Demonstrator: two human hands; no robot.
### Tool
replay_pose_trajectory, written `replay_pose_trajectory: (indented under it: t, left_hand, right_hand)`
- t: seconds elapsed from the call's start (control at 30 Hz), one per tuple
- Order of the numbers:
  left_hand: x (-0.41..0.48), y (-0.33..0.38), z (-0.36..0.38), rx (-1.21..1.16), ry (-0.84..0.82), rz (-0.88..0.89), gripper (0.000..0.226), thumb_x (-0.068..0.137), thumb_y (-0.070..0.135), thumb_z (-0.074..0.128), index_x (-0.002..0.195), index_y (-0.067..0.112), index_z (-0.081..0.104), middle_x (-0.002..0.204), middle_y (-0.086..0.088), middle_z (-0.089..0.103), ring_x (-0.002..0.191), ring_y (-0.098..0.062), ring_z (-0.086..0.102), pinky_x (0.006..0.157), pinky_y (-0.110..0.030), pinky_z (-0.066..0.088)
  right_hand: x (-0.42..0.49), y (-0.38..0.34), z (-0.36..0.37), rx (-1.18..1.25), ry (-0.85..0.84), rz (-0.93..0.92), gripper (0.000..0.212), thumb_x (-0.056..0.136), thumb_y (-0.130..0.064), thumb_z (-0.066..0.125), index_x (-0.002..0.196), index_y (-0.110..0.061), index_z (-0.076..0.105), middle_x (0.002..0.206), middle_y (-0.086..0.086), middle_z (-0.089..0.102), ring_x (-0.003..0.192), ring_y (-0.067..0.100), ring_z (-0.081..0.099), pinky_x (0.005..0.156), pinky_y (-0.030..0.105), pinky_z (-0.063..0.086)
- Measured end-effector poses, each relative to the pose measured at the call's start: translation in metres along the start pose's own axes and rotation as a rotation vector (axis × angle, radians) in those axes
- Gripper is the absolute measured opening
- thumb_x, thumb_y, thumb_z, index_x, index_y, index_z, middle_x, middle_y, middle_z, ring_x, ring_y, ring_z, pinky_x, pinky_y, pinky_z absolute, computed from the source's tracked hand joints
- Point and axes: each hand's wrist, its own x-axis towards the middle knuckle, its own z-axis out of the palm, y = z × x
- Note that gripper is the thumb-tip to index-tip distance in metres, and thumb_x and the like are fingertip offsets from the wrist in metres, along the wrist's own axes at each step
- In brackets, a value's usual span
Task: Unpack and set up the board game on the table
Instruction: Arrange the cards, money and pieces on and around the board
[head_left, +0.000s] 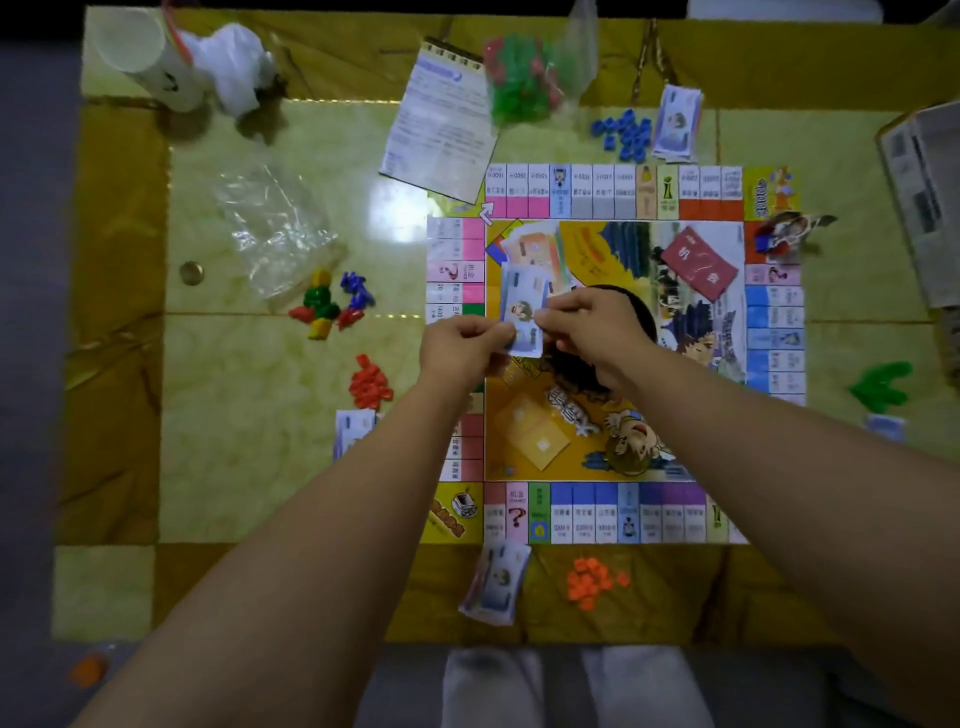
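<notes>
The colourful game board lies flat on the yellow table. Over its left middle, my left hand and my right hand both pinch a small stack of pale blue paper money. A red card deck rests on the board's upper right. More money stacks lie at the top right, near the front edge and left of the board. Piles of small pieces sit around: blue, red, orange, green.
A rule sheet overlaps the board's top left corner. A bag of green and red pieces sits behind it. An empty clear bag, mixed coloured tokens, a white tube and a box at the right edge are also on the table.
</notes>
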Motion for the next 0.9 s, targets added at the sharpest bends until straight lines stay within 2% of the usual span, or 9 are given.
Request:
replay_pose_trajectory:
  t: [0.07, 0.17, 0.23, 0.3, 0.43, 0.57, 0.67, 0.8, 0.9]
  left_hand:
    - [0.01, -0.002, 0.0, 0.064, -0.019, 0.008, 0.01, 0.084, 0.015, 0.07, 0.079, 0.008, 0.067, 0.079, -0.011, 0.068, 0.064, -0.019, 0.058, 0.061, -0.03, 0.051]
    - [0.032, -0.003, -0.002, 0.135, 0.015, 0.014, 0.012, 0.077, 0.027, 0.069, 0.074, 0.017, 0.061, 0.075, -0.002, 0.063, 0.072, -0.02, 0.057, 0.068, -0.034, 0.046]
    - [0.05, -0.005, -0.005, 0.196, 0.029, 0.015, 0.012, 0.067, 0.034, 0.062, 0.069, 0.023, 0.058, 0.071, -0.001, 0.062, 0.072, -0.023, 0.058, 0.072, -0.039, 0.048]
    - [0.066, -0.01, -0.008, 0.24, 0.03, 0.0, 0.011, 0.067, 0.032, 0.06, 0.071, 0.022, 0.059, 0.073, -0.004, 0.066, 0.07, -0.028, 0.061, 0.077, -0.045, 0.056]
    - [0.091, -0.014, -0.011, 0.305, 0.0, -0.045, 0.008, 0.076, 0.021, 0.063, 0.072, 0.015, 0.059, 0.069, -0.003, 0.06, 0.07, -0.026, 0.058, 0.083, -0.054, 0.055]
    - [0.101, -0.014, -0.009, 0.404, -0.056, -0.039, 0.033, 0.084, 0.01, 0.056, 0.054, 0.016, 0.047, 0.056, -0.006, 0.042, 0.059, -0.022, 0.043, 0.064, -0.04, 0.048]
    - [0.104, -0.012, -0.008, 0.459, -0.069, -0.035, 0.042, 0.086, 0.007, 0.051, 0.047, 0.019, 0.038, 0.054, -0.005, 0.038, 0.059, -0.021, 0.039, 0.062, -0.034, 0.037]
    - [0.104, -0.011, -0.008, 0.5, -0.075, -0.043, 0.039, 0.087, 0.004, 0.048, 0.051, 0.015, 0.038, 0.056, -0.008, 0.039, 0.058, -0.021, 0.037, 0.058, -0.029, 0.032]
    - [0.102, -0.013, -0.006, 0.538, -0.029, -0.03, 0.036, 0.085, -0.001, 0.045, 0.052, 0.013, 0.038, 0.055, -0.006, 0.039, 0.055, -0.021, 0.035, 0.055, -0.028, 0.03]
  right_hand:
    - [0.008, -0.005, -0.003, -0.032, 0.042, -0.025, 0.019, 0.084, -0.005, 0.072, 0.1, 0.002, 0.065, 0.079, 0.008, 0.063, 0.05, 0.004, 0.058, 0.044, 0.012, 0.043]
    - [0.031, -0.012, -0.007, -0.089, 0.13, -0.088, 0.015, 0.079, -0.004, 0.076, 0.092, 0.0, 0.069, 0.085, 0.012, 0.067, 0.061, 0.016, 0.064, 0.059, 0.023, 0.054]
    - [0.052, -0.017, -0.007, -0.139, 0.161, -0.103, 0.012, 0.079, -0.005, 0.077, 0.088, -0.005, 0.069, 0.087, 0.014, 0.069, 0.062, 0.018, 0.065, 0.06, 0.027, 0.053]
    - [0.072, -0.022, -0.005, -0.218, 0.198, -0.11, 0.011, 0.078, -0.008, 0.077, 0.087, -0.008, 0.07, 0.086, 0.01, 0.069, 0.065, 0.017, 0.065, 0.059, 0.026, 0.052]
    - [0.098, -0.026, -0.002, -0.495, 0.233, -0.155, 0.01, 0.08, -0.015, 0.076, 0.088, -0.01, 0.074, 0.088, 0.003, 0.068, 0.082, 0.015, 0.061, 0.08, 0.031, 0.05]
    - [0.108, -0.022, 0.001, -0.621, 0.22, -0.187, 0.011, 0.083, -0.013, 0.073, 0.087, -0.003, 0.071, 0.09, 0.005, 0.068, 0.084, 0.018, 0.061, 0.074, 0.026, 0.044]
    - [0.112, -0.018, 0.007, -0.687, 0.243, -0.217, 0.017, 0.081, -0.009, 0.07, 0.085, 0.006, 0.064, 0.092, 0.017, 0.068, 0.087, 0.032, 0.062, 0.076, 0.038, 0.051]
    - [0.112, -0.02, 0.011, -0.744, 0.252, -0.214, 0.013, 0.083, -0.009, 0.065, 0.086, -0.011, 0.052, 0.09, 0.008, 0.059, 0.079, 0.027, 0.052, 0.057, 0.03, 0.032]
    - [0.109, -0.027, 0.017, -0.629, 0.172, -0.313, 0.015, 0.08, -0.003, 0.057, 0.084, -0.017, 0.054, 0.08, 0.0, 0.057, 0.076, 0.021, 0.052, 0.057, 0.03, 0.032]
